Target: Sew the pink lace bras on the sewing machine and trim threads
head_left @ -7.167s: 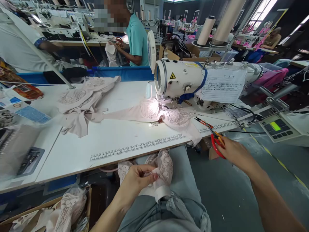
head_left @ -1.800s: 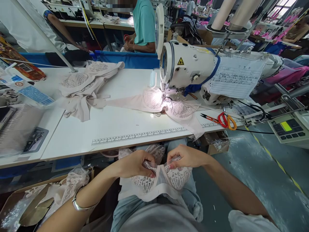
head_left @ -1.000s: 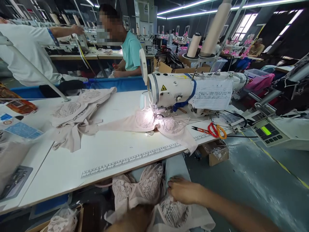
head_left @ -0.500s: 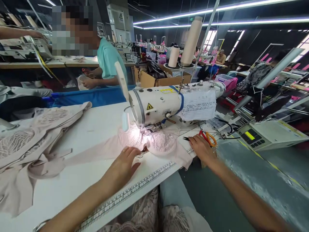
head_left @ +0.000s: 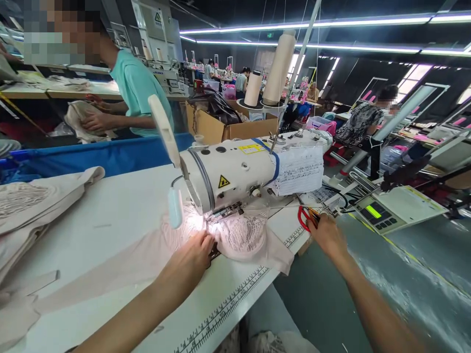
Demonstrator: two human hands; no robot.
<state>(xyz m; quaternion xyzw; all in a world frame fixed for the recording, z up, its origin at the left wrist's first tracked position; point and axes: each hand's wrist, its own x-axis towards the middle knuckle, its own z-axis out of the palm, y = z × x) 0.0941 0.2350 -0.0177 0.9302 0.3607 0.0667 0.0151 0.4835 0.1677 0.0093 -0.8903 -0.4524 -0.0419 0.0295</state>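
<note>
A pale pink lace bra (head_left: 245, 235) lies on the white sewing table, its centre under the lit needle area of the sewing machine (head_left: 228, 171). My left hand (head_left: 198, 250) is closed with its fingertips pinching the bra's centre, just in front of the presser foot. At the table's right edge my right hand (head_left: 327, 233) has its fingers curled round the handles of scissors (head_left: 303, 218) with red and orange loops. The fingers partly hide the orange part. One bra band stretches left across the table, and the other hangs at the front edge.
More pale pink bras (head_left: 40, 196) are heaped on the left. A printed ruler (head_left: 228, 314) runs along the front edge. Thread cones (head_left: 275, 68) stand behind the machine, near a cardboard box (head_left: 221, 125). A control box (head_left: 382, 211) is at the right. A co-worker in turquoise (head_left: 143, 93) handles fabric beyond.
My right hand has moved right, from the ruler's end to the scissors' handles. My left hand's spread fingers have closed on the bra's centre. The view has shifted.
</note>
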